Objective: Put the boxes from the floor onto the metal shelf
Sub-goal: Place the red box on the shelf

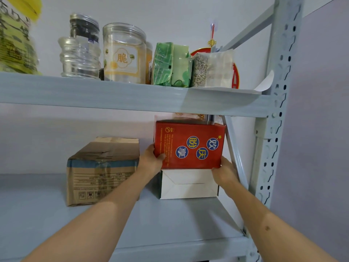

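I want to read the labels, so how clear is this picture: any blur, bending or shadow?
Head view: the yellow bag at the top left is blurred; the shelf post bows from wide-angle distortion; the red box is sharp, its small print unreadable; lighting is soft.

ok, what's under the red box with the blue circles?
The red cardboard box sits on a white folded-paper box, which stands on the grey metal shelf. Left hand and right hand grip its lower corners. The white box's top is covered.
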